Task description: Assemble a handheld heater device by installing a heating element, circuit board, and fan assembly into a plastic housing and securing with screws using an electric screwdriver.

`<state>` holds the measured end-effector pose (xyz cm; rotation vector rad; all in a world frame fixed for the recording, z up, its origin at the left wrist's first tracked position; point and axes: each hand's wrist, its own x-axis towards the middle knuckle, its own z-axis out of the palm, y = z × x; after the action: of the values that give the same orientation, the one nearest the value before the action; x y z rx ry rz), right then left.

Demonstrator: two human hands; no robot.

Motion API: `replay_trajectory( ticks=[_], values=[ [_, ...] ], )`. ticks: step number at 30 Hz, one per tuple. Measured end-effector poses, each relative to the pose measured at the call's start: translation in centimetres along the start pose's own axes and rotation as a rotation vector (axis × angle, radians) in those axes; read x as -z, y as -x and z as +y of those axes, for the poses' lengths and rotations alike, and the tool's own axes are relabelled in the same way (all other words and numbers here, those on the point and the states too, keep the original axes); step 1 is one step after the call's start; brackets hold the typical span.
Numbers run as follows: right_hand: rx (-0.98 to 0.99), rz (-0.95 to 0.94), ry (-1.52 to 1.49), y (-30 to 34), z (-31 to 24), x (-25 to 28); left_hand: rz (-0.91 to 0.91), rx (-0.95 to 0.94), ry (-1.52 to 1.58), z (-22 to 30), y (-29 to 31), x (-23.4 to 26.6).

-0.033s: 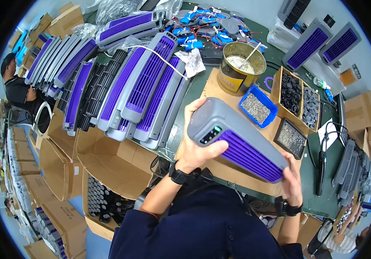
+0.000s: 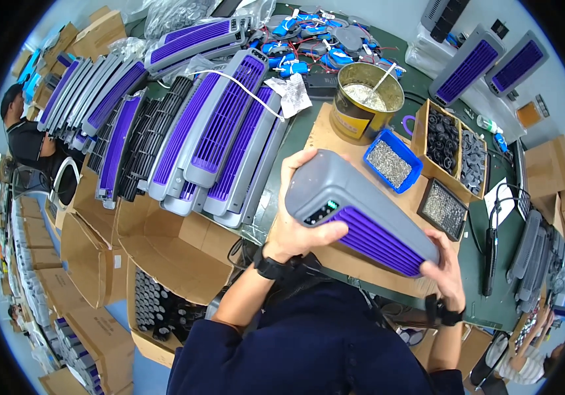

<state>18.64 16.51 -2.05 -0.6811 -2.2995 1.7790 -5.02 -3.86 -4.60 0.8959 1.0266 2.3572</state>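
Between my two hands, above the brown board [image 2: 315, 141], is a grey tower fan [image 2: 374, 201] with a purple slatted grille [image 2: 381, 238]. Green lights glow on the small dark control panel [image 2: 320, 212] at its upper left end. My left hand [image 2: 299, 220] wraps around that end, its thumb lying below the panel. At the lower right end, my right hand [image 2: 445, 268] grips the fan with the thumb at the grille's corner and the fingers over the far edge. The fan's underside and back are hidden from view.
Beyond the fan stand a metal tin [image 2: 361, 122], a blue tray of screws [image 2: 389, 163], a black tray of small parts [image 2: 441, 209] and a wooden box of black parts [image 2: 441, 141]. Several fan housings [image 2: 226, 125] pile up on the left, over open cardboard boxes [image 2: 170, 243].
The fan has rolled slightly, so its grille looks narrower and faces more downward. My right hand has turned with it, its thumb shifting a little left.
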Motion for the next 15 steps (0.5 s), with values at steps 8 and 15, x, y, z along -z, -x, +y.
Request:
replay_trajectory(
  ticks=[8, 15],
  values=[
    [0.134, -0.511, 0.476, -3.4, -2.9, 0.9, -0.268, 0.191, -0.445, 7.0, -1.3, 0.3],
    [0.108, -0.363, 0.56, -1.6, -3.0, 0.6, -0.22, 0.145, -0.468, 4.8, -0.6, 0.5]
  ],
)
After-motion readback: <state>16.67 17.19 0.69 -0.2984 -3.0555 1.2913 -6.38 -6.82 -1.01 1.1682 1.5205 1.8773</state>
